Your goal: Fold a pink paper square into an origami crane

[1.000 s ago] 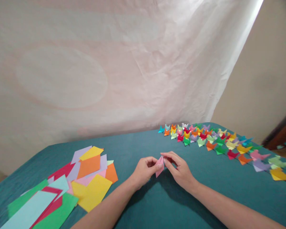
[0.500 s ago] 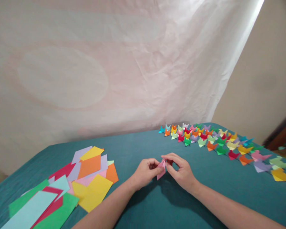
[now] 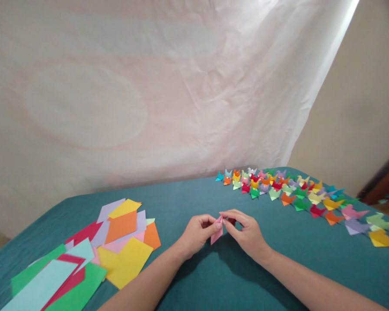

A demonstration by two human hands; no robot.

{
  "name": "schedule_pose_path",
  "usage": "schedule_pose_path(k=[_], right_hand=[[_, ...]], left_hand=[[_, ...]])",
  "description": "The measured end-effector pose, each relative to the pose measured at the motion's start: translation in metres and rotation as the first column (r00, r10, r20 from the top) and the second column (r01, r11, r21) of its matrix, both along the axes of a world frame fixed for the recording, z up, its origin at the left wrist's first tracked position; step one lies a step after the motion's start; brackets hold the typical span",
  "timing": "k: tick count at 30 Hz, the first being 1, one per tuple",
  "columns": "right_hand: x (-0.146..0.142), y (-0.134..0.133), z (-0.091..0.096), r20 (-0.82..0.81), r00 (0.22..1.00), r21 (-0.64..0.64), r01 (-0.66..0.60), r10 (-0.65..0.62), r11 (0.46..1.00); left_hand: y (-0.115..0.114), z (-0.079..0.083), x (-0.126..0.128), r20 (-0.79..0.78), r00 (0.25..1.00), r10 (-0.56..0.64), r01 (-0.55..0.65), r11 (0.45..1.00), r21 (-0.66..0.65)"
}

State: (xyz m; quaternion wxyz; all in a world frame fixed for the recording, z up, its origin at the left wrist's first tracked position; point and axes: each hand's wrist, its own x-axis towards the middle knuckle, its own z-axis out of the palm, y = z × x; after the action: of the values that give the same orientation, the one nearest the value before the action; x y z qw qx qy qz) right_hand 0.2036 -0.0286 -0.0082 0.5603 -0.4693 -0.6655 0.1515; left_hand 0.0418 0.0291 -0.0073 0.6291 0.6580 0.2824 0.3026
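Observation:
Between my hands is a small piece of folded pink paper [image 3: 217, 235], held a little above the table with a narrow end pointing down. My left hand [image 3: 198, 233] pinches it from the left, thumb across its front. From the right, my right hand [image 3: 244, 226] has thumb and index finger closed on its upper tip. The fingers hide part of the folds, so its full shape cannot be made out.
At the left lies a loose pile of coloured paper sheets [image 3: 129, 259]. Rows of folded paper birds [image 3: 317, 198] in many colours stand along the right of the green-covered table [image 3: 178, 198]. A pale curtain [image 3: 168, 95] hangs behind it.
The pink paper has turned slightly, its lower end shifting a little left. My right fingers have closed in on its top. The pile and birds stay as they were.

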Motion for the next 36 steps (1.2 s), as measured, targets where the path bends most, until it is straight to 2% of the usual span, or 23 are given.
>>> schedule_pose_path(k=[16,22,30,36], right_hand=[[-0.002,-0.001,-0.003,-0.007,0.998,0.005,0.057,-0.057,0.998],[-0.003,-0.002,0.0,-0.004,0.999,0.036,0.043,-0.043,0.998],[-0.003,-0.002,-0.001,0.004,0.998,0.052,0.06,-0.06,0.997],[-0.002,-0.002,0.001,0.026,0.999,0.027,0.033,-0.033,0.999]], left_hand=[[-0.005,0.006,0.002,0.002,1.0,0.03,-0.03,0.999,-0.033],[-0.009,0.012,0.004,0.023,0.997,0.074,-0.071,0.993,-0.092],[-0.01,0.005,0.006,0.079,0.994,0.074,-0.057,0.978,-0.201],[-0.01,0.004,0.007,0.069,0.993,0.092,-0.078,0.98,-0.184]])
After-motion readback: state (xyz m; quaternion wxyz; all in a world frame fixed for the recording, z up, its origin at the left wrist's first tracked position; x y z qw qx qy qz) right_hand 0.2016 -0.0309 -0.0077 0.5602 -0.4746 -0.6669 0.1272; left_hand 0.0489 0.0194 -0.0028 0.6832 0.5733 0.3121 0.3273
